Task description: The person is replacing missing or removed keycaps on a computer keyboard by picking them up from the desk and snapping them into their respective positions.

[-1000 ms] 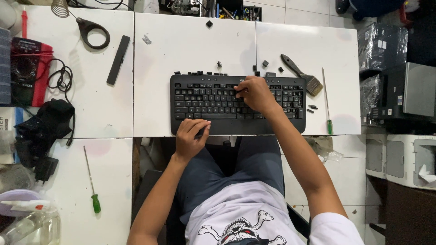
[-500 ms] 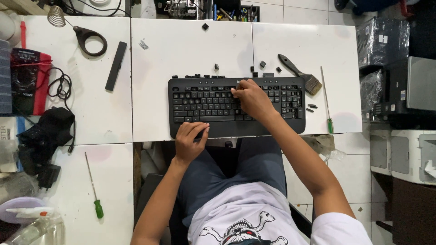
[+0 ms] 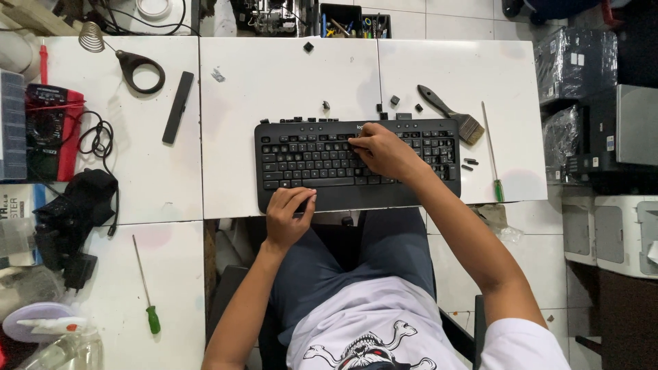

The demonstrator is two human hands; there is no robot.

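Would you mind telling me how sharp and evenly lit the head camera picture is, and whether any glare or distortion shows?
Head view: light is even and soft, with no harsh glare on the white table; the keyboard, left hand and right hand look sharp, casting only faint shadows; the table's edges bow slightly toward the frame's borders, a wide-angle effect.

Both hands (image 3: 288, 216) on black keyboard (image 3: 308, 157), white table (image 3: 274, 75).

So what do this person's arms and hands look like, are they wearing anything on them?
Both arms are bare from the short white sleeves down. The left hand and right hand wear no gloves, and no watch, ring or bracelet shows. The white T-shirt has a dark skull-and-bones print on the chest.
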